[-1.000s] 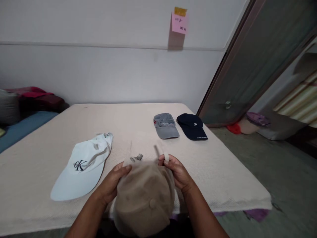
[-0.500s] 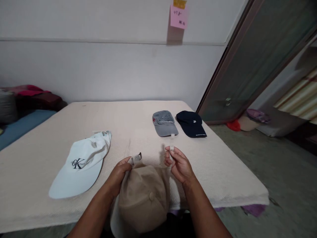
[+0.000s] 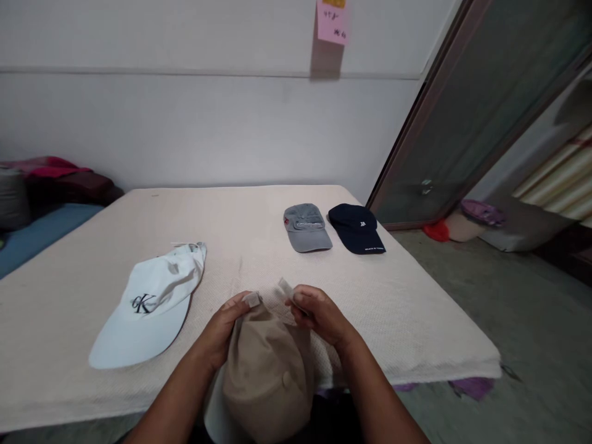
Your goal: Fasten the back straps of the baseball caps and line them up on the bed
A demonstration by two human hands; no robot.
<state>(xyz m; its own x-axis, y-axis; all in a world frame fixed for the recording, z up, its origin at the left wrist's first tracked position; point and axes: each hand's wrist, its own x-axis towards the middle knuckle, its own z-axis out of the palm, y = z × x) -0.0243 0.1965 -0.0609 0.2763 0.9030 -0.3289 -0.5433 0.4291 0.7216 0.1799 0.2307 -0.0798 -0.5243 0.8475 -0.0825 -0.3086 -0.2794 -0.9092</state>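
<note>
A tan baseball cap (image 3: 268, 370) rests at the near edge of the cream-covered table (image 3: 259, 228), its back strap pointing away from me. My left hand (image 3: 222, 330) grips the cap's left rear edge, thumb beside the metal buckle (image 3: 252, 300). My right hand (image 3: 319, 317) pinches the pale strap (image 3: 284, 293) and holds it against the buckle. Both hands are closed on the cap.
A white cap (image 3: 148, 305) with a dark logo lies to the left. A grey cap (image 3: 305, 227) and a navy cap (image 3: 357, 229) sit side by side at the far right. A pink note (image 3: 332, 21) hangs on the wall. A glass door (image 3: 467, 111) leans at the right.
My right hand moved left, bringing the strap end from out to the right over to the buckle. The cap shifted slightly toward me.
</note>
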